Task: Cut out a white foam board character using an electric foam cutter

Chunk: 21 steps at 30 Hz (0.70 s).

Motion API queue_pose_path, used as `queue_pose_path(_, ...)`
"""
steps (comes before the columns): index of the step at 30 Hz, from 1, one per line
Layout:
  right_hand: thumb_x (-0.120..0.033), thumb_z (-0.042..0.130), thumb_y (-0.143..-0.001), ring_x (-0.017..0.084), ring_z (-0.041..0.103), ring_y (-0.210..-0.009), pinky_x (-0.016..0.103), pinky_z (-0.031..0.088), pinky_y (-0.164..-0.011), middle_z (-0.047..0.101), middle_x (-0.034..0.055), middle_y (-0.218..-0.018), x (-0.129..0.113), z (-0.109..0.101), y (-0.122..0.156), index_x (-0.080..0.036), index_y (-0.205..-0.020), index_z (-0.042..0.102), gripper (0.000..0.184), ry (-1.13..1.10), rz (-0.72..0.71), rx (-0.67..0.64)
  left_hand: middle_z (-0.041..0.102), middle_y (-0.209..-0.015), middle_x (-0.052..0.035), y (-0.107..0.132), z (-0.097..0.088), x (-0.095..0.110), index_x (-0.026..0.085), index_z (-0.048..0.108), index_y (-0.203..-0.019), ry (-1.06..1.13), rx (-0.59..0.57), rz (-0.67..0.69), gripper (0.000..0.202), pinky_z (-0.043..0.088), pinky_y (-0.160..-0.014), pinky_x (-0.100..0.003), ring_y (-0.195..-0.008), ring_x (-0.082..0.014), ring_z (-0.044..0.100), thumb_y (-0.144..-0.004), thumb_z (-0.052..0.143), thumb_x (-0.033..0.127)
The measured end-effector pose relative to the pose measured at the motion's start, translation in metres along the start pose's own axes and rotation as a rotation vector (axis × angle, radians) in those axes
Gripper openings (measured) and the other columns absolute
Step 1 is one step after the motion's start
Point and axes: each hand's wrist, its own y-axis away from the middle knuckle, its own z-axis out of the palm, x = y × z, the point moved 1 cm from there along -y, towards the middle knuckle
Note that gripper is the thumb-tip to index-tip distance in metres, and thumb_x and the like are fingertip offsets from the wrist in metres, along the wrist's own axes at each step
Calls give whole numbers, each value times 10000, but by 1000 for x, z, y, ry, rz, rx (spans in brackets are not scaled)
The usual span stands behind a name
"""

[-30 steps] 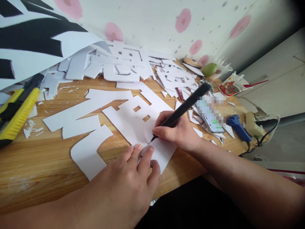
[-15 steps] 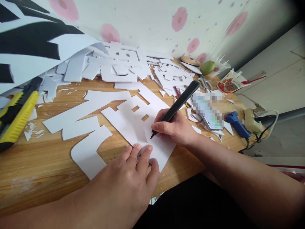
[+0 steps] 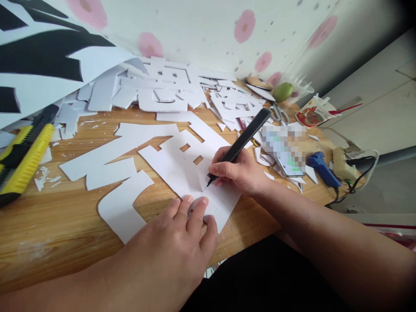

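My right hand is closed around a black pen-style craft knife. The handle leans up to the right, and the thin tip meets a white foam board sheet with small rectangular holes. Just below the tip, my left hand lies on the same sheet with fingers spread, pressing its near part to the table. Part of the sheet is hidden beneath that hand. To the left lie a curved white cut piece and a long branching piece.
A yellow and black utility knife is at the far left of the wooden table. White offcuts are heaped along the wall. On the right are a phone, scissors, a blue corded tool and a paper tub.
The knife tip has shifted very slightly up and to the right on the sheet. My left hand stays pressed in nearly the same place.
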Motion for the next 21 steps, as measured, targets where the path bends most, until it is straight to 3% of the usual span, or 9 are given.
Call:
queue_pose_path(6,-336,807,-696,100,545,-497,214,435,-472,619,-34,-560,-8,3,4,-177,-661,642,232,131,-57,8,612,-1392,-211,-5,-16,0,178,682,-1247,9,-190,-13,401,483,-997,-504,-1231,-397,621,-917,625,399)
queue_pose_path(10,-299,835,-639,95,503,-550,217,403,-491,604,-36,-584,-14,5,8,-177,-629,634,235,253,-134,22,604,-1404,-200,-6,-20,0,188,684,-1260,25,-210,-32,394,475,-1022,-501,-1236,-386,621,-932,610,393)
queue_pose_path(21,-338,780,-715,100,520,-500,225,394,-473,603,-37,-546,-7,-1,1,-173,-657,632,228,162,-80,12,599,-1415,-200,-6,-22,-1,193,673,-1281,17,-230,-29,395,458,-1028,-489,-1248,-370,607,-947,588,386)
